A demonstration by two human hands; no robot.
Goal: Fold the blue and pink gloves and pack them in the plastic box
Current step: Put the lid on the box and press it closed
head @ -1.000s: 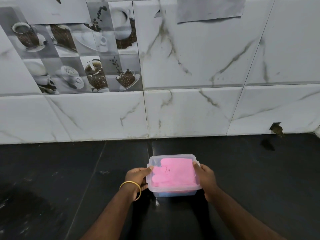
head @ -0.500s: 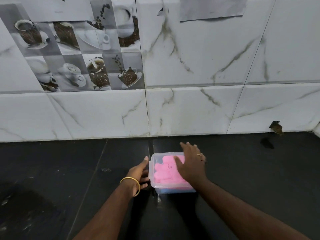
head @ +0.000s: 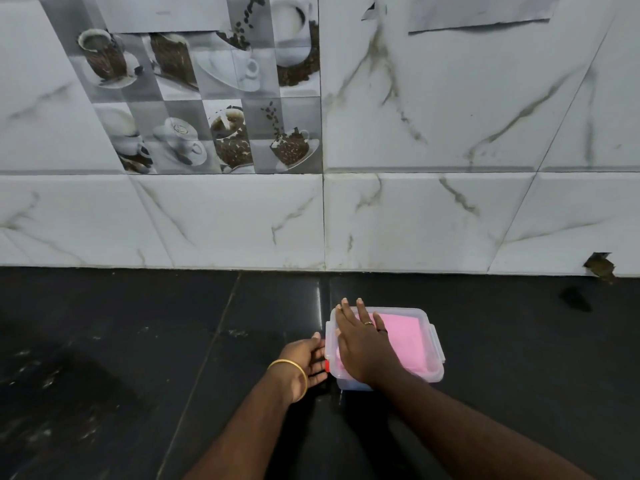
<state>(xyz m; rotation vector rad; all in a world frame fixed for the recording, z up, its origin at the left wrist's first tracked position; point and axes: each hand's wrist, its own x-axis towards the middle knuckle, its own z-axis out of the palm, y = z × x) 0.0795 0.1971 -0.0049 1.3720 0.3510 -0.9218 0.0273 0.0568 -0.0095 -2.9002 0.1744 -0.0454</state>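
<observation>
A clear plastic box (head: 437, 344) with its lid on sits on the black counter. Folded pink gloves (head: 405, 341) show through the lid, and a strip of blue glove (head: 353, 386) shows at the box's near bottom edge. My right hand (head: 362, 344) lies flat on the left part of the lid, fingers spread and pointing toward the wall. My left hand (head: 306, 358), with a gold bangle on the wrist, has its fingertips against the box's left side at the lid clip.
The black stone counter (head: 173, 358) stretches left and right of the box. A white marble-tiled wall (head: 415, 202) rises close behind it, with coffee-picture tiles at upper left. A chipped hole (head: 599, 266) marks the wall's base at right.
My right hand left the box's right side and came to rest flat on the lid, sliding toward the left. My left hand stayed at the box's left side.
</observation>
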